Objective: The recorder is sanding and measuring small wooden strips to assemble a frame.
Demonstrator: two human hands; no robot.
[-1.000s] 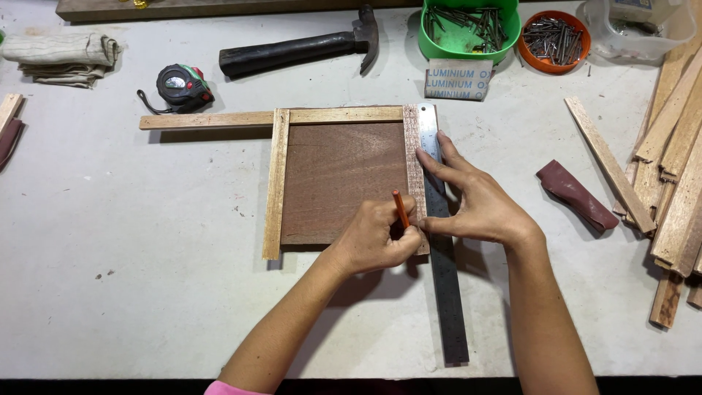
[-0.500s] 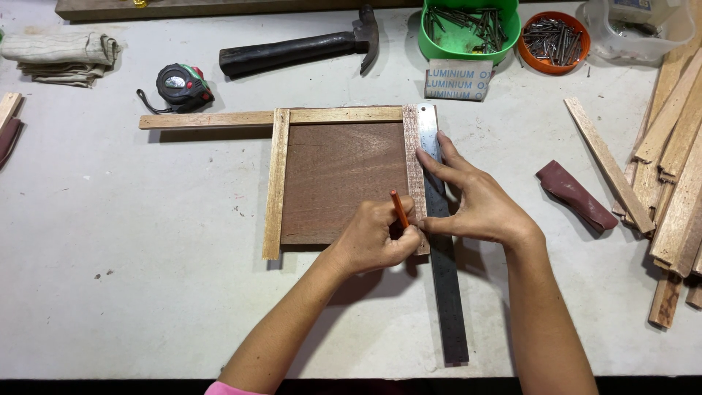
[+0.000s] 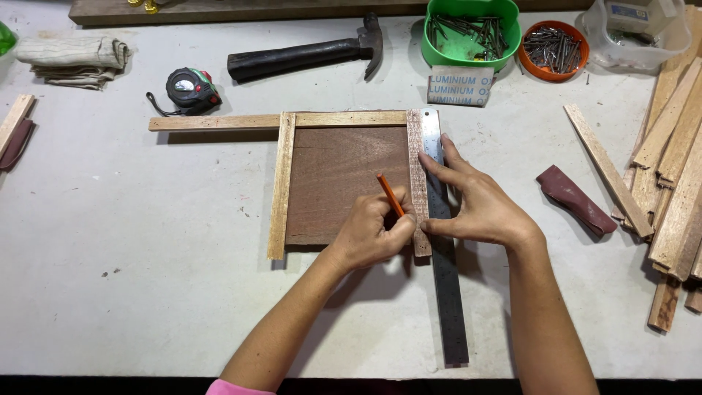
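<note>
A brown board (image 3: 344,183) lies flat with thin wooden strips along its top (image 3: 219,122), left (image 3: 281,183) and right (image 3: 417,146) edges. A steel ruler (image 3: 450,292) lies against the right strip and runs toward me. My right hand (image 3: 479,208) presses the ruler and strip down, fingers spread, thumb at the strip's lower end. My left hand (image 3: 369,238) grips an orange pencil (image 3: 389,194), its tip hidden by the fingers near the lower part of the right strip.
Along the back are a hammer (image 3: 307,55), a tape measure (image 3: 189,89), a folded cloth (image 3: 69,60), a sandpaper block (image 3: 459,85), and a green tub (image 3: 472,29) and an orange bowl (image 3: 552,47) of nails. Loose wooden slats (image 3: 676,175) and a dark red sandpaper piece (image 3: 574,199) lie at right.
</note>
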